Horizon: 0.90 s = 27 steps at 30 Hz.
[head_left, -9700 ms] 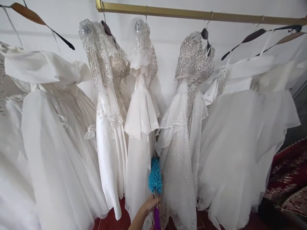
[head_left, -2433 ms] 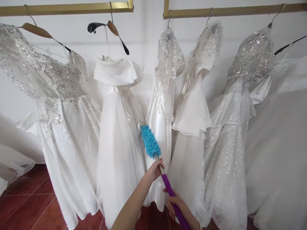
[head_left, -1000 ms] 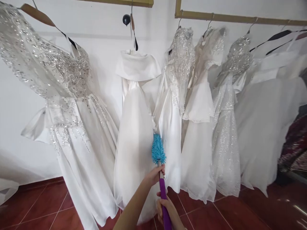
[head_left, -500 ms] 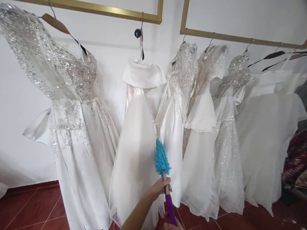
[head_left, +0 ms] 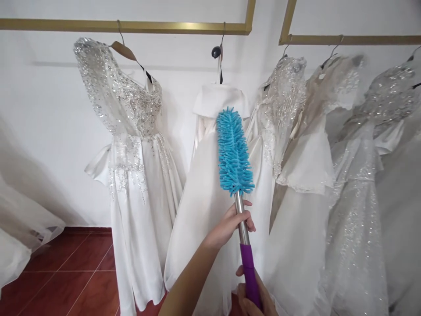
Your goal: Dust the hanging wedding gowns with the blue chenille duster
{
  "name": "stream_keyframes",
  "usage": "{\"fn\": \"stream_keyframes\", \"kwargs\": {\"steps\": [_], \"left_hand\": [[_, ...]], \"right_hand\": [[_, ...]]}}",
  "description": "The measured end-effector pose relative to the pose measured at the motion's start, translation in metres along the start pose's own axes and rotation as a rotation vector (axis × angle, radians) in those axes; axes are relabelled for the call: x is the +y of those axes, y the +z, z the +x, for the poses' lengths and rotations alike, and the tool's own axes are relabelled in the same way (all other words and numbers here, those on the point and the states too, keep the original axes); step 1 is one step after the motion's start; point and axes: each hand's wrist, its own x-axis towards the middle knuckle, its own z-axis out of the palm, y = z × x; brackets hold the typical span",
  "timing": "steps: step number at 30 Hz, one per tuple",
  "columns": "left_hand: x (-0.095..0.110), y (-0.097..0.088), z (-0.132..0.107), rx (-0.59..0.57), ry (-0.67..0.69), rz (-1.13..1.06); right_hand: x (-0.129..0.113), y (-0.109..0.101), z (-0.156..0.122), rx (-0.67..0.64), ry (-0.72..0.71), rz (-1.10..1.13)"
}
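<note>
A duster with a fluffy blue head (head_left: 234,151), a metal shaft and a purple handle is held upright in front of me. My left hand (head_left: 232,224) has its fingers curled around the metal shaft just below the blue head. Lower down, at the bottom edge of the view, my right hand (head_left: 255,294) grips the purple handle. Behind the duster hangs a plain white off-shoulder gown (head_left: 204,188); the blue head overlaps its bodice in view, and I cannot tell whether they touch.
A beaded one-shoulder gown (head_left: 131,131) hangs on the left. On the right are several more white gowns (head_left: 292,118), some with sequins. Gold rails (head_left: 184,27) carry the hangers along the wall. White tulle (head_left: 23,228) spreads over the red tiled floor (head_left: 75,267) at far left.
The duster has risen and looks larger and nearer, its blue head now in front of the gown's bodice. Both hands moved up slightly with it. The view has shifted left.
</note>
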Motion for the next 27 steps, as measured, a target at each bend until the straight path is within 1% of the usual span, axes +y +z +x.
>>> {"fn": "stream_keyframes", "kwargs": {"steps": [2,4,6,9,11,14,16,18,20,22,25,27], "left_hand": [[0.005,-0.009,-0.006,0.035,0.034,-0.006],[0.006,-0.022,-0.013,0.082,0.052,-0.014],[0.005,-0.038,-0.020,0.110,0.057,-0.033],[0.006,-0.069,-0.033,0.122,0.033,-0.047],[0.008,-0.092,-0.041,0.147,0.011,-0.056],[0.016,-0.127,-0.051,0.193,-0.017,-0.090],[0.020,-0.149,-0.054,0.200,-0.030,-0.112],[0.019,-0.170,-0.054,0.198,-0.037,-0.136],[0.012,-0.188,-0.055,0.210,-0.061,-0.166],[-0.001,-0.205,-0.057,0.244,-0.112,-0.198],[-0.026,-0.227,-0.065,0.307,-0.207,-0.243],[-0.042,-0.240,-0.073,0.337,-0.265,-0.253]], "right_hand": [[-0.002,0.008,0.004,-0.043,0.002,-0.014],[0.000,0.016,0.008,-0.051,0.024,-0.019],[0.005,0.027,0.014,-0.046,0.058,-0.029],[0.016,0.047,0.025,-0.077,0.095,-0.056],[0.021,0.064,0.034,-0.102,0.115,-0.055],[0.021,0.096,0.047,-0.098,0.123,-0.040],[0.017,0.121,0.056,-0.047,0.139,-0.051],[0.017,0.145,0.064,0.024,0.162,-0.064],[0.023,0.165,0.071,0.085,0.167,-0.045],[0.039,0.179,0.077,0.134,0.171,-0.010],[0.076,0.187,0.085,0.195,0.191,0.014],[0.101,0.188,0.087,0.195,0.206,-0.003]]}}
